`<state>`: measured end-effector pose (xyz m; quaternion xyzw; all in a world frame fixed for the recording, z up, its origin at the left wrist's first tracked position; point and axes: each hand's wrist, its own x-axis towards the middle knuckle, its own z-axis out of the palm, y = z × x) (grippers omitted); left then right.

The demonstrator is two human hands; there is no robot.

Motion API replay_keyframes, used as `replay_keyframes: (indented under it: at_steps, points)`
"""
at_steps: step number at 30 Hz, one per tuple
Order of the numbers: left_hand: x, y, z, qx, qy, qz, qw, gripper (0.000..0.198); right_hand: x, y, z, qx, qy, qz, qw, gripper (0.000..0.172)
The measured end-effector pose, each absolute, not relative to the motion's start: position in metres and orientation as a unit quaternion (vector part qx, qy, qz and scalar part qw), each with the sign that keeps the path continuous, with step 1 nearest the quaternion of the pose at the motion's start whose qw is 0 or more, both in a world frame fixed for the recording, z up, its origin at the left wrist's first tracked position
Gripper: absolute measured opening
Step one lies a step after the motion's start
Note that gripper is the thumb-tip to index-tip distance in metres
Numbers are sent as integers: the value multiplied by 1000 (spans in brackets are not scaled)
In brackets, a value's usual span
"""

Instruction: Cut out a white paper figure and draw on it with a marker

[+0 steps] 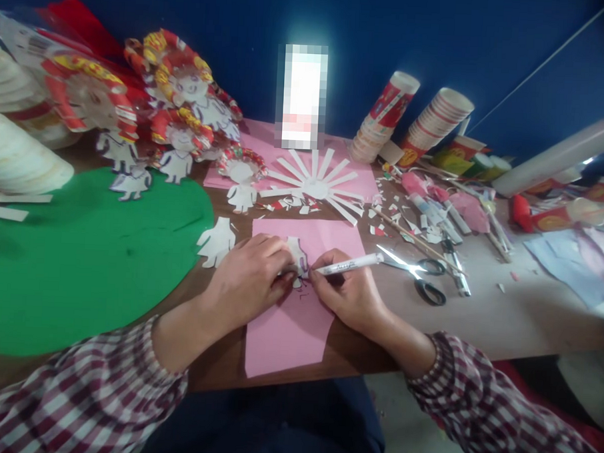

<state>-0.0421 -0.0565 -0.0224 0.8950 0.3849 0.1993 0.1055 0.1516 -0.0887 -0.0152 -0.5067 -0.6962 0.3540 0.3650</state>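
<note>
My right hand [346,288] is closed round a white marker [353,263], its tip at the edge of a small white paper figure [297,253]. That figure lies on a pink sheet [287,346] with a few dark pen marks on it. My left hand [252,271] rests over the figure's left side, fingers curled and pressed down on it; part of the figure is hidden beneath them. Just left of my left hand lies another white paper cutout [217,243]. Purple lines run along the edge of the figure under the marker.
Black-handled scissors [414,270] lie open at the right, near paper scraps [407,224]. A green sheet [90,264] covers the left. Behind stand decorated paper dolls [178,147], white strips in a fan [314,187], stacked cups [387,117] and a bright, blurred screen [302,93].
</note>
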Motion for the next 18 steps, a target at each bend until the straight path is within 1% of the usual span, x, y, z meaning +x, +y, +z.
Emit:
replay_keyframes:
  at_steps: [11,18]
  points:
    - [-42,-56,-23,890,386,214,114,10,153,-88,-15,-507,-703,353,353,5]
    - [-43,-55,-25,893,380,214,115,10,152,-89,-15,-528,-670,366,372,5]
